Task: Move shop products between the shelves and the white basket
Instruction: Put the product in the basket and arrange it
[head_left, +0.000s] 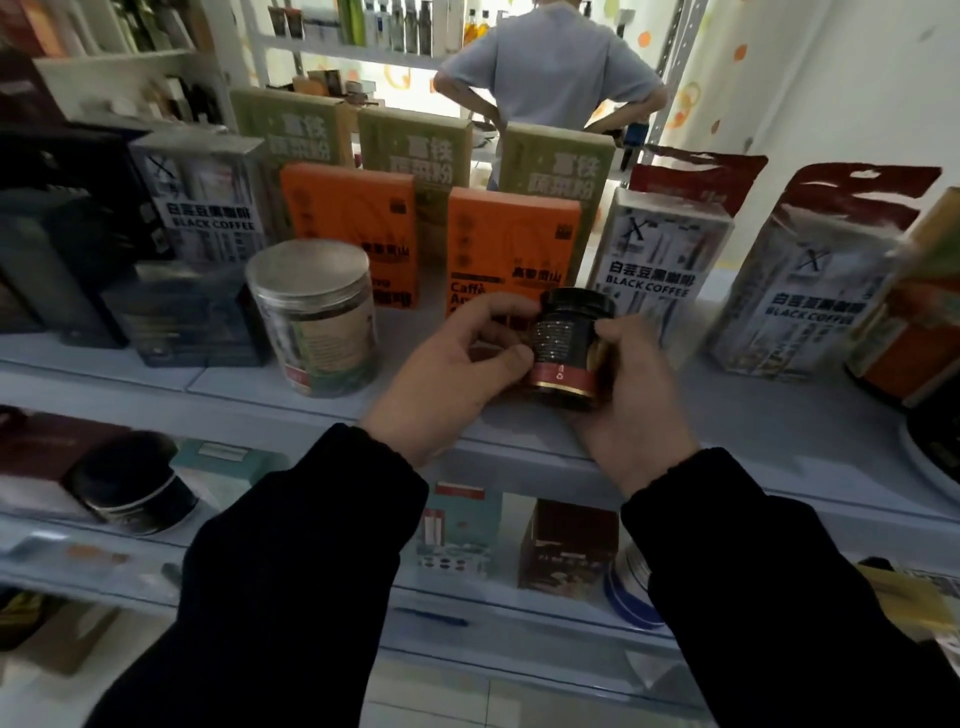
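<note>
At the centre of the view, 2 hands in black sleeves hold a small dark jar upright over the front of a pale middle shelf. The jar has a black lid, pale printed text and a red band near its base. The left hand meets the jar from 9 o'clock, its fingers curled and its thumb pressed against the label. The right hand wraps the jar from 3 o'clock and cups it from below. Whether the base touches the shelf cannot be told.

On the shelf at 9 o'clock from the jar stands a clear canister with a silver lid. At 12 o'clock, just behind the jar, is an orange coffee box, with a second orange box at 10 o'clock and green boxes further back. At 2 o'clock stands a black coffee pouch. Beyond the shelving at 12 o'clock a person in a pale shirt stands facing away.

The white basket is not in view. The step in hand looks like 1 jar passing between shelf and basket, though which way cannot be told. If it is being shelved, the next move calls for lowering it level onto the bare patch in front of the orange box and loosening both hands. If it is being taken, it calls for lifting it clear and turning toward the basket.
</note>
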